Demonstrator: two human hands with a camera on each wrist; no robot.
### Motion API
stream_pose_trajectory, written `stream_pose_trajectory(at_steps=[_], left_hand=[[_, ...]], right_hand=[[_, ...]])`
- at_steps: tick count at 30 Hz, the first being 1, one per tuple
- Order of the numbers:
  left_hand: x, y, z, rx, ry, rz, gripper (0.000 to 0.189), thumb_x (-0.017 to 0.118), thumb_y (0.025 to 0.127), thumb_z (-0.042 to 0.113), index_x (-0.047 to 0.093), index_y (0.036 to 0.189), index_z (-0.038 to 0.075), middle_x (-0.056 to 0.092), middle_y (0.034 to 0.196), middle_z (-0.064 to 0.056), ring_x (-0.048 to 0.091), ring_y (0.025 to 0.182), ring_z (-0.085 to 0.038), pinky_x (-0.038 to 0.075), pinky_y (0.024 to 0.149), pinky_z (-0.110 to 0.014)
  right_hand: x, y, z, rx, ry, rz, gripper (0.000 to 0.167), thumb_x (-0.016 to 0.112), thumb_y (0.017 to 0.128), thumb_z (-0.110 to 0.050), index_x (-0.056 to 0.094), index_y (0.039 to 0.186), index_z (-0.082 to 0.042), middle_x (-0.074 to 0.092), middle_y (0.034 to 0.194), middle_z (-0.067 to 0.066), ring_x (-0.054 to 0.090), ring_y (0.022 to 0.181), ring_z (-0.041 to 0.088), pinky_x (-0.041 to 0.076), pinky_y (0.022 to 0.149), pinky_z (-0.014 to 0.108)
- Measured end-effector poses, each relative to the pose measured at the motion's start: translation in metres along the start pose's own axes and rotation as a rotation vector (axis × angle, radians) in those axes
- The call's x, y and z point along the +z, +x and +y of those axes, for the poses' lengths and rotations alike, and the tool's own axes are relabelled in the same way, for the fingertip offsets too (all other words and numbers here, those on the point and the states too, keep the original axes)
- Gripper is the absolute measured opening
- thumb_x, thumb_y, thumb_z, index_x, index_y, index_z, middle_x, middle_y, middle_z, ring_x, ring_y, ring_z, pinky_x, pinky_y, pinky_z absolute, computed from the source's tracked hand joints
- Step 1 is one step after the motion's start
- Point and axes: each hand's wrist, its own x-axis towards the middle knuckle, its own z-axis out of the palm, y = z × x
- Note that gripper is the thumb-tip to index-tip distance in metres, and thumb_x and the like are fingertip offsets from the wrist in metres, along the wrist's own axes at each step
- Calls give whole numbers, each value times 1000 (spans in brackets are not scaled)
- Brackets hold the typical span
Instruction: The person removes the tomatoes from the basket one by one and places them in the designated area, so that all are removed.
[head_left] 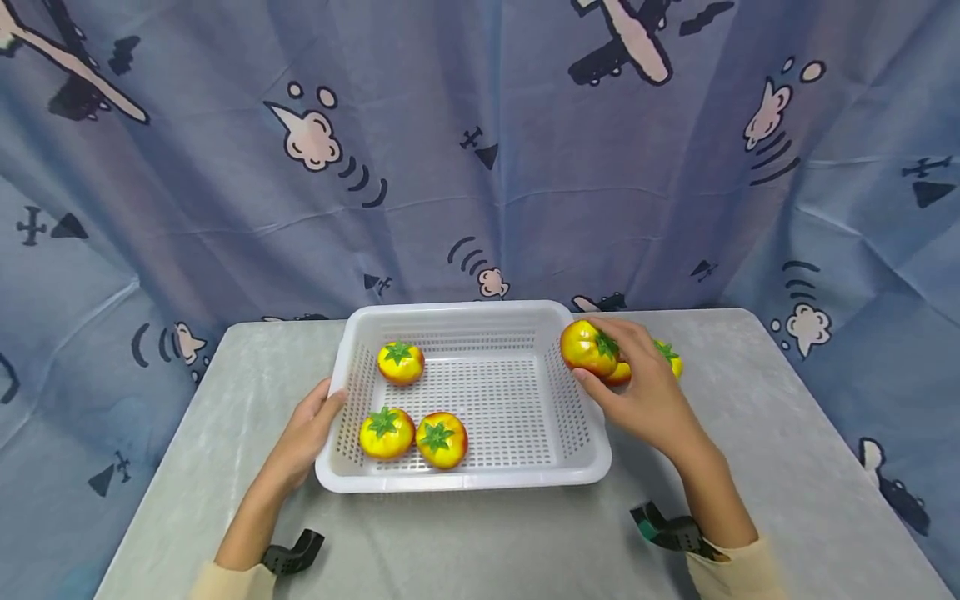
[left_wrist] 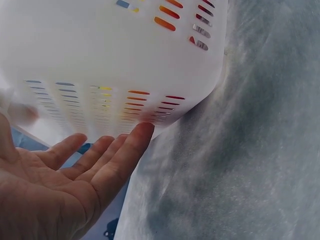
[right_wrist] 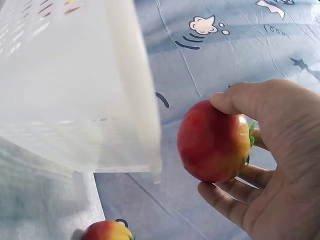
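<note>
A white perforated plastic basket (head_left: 480, 481) stands on the table with three yellow-red tomatoes inside, one tomato (head_left: 401, 363) toward the back and two, including this tomato (head_left: 442, 440), near the front. At its left side my left hand (head_left: 309, 429) holds the rim, thumb on top; the left wrist view shows the fingers (left_wrist: 117, 165) along the outer wall. Just beyond the right rim, my right hand (head_left: 648, 392) grips another tomato (right_wrist: 212, 142) between thumb and fingers, raised off the table. Its green leafy top faces the palm.
Behind and below the right hand lie more tomatoes, one tomato (head_left: 619, 375) partly covered by the held one and another tomato (head_left: 667, 358) partly behind the hand. The grey table (head_left: 450, 550) ends at a blue patterned curtain (head_left: 420, 167).
</note>
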Motion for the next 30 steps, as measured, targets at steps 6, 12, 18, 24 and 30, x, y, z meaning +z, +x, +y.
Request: stream_pose_trajectory(at_steps=[6, 12, 18, 24, 30], left_hand=[[-2, -5, -1, 0, 19, 9, 56, 35, 116, 29, 25, 166, 5, 49, 155, -34, 68, 125, -42, 68, 88, -42], [-8, -8, 4, 5, 24, 23, 57, 34, 116, 32, 25, 166, 6, 47, 156, -34, 67, 126, -42, 68, 88, -39], [-7, -7, 4, 0, 22, 23, 57, 34, 116, 31, 24, 167, 7, 46, 158, -33, 65, 129, -47, 69, 88, -42], [-4, -3, 4, 4, 14, 17, 57, 34, 116, 31, 25, 167, 7, 48, 156, -33, 67, 127, -43, 69, 88, -42], [-1, 1, 3, -13, -3, -2, 56, 33, 116, 30, 25, 167, 7, 48, 157, -32, 67, 128, -40, 68, 92, -40]], right_hand=[[1, -4, 6, 2, 5, 22, 73, 84, 90, -12, 52, 155, -15, 51, 152, 19, 52, 131, 38, 57, 101, 69], [0, 3, 8, -3, 18, 50, 72, 83, 91, -15, 51, 156, -19, 51, 153, 15, 55, 129, 34, 60, 100, 46], [-6, 3, 16, 34, -1, 53, 70, 82, 92, -15, 51, 155, -13, 50, 153, 19, 56, 126, 38, 62, 98, 49], [-13, 2, 29, 72, 3, 74, 69, 81, 93, -16, 51, 155, -12, 50, 153, 23, 54, 131, 45, 53, 103, 72], [-21, -1, 40, 137, -38, 74, 71, 81, 95, -21, 48, 158, -13, 47, 155, 25, 51, 135, 49, 49, 107, 76]])
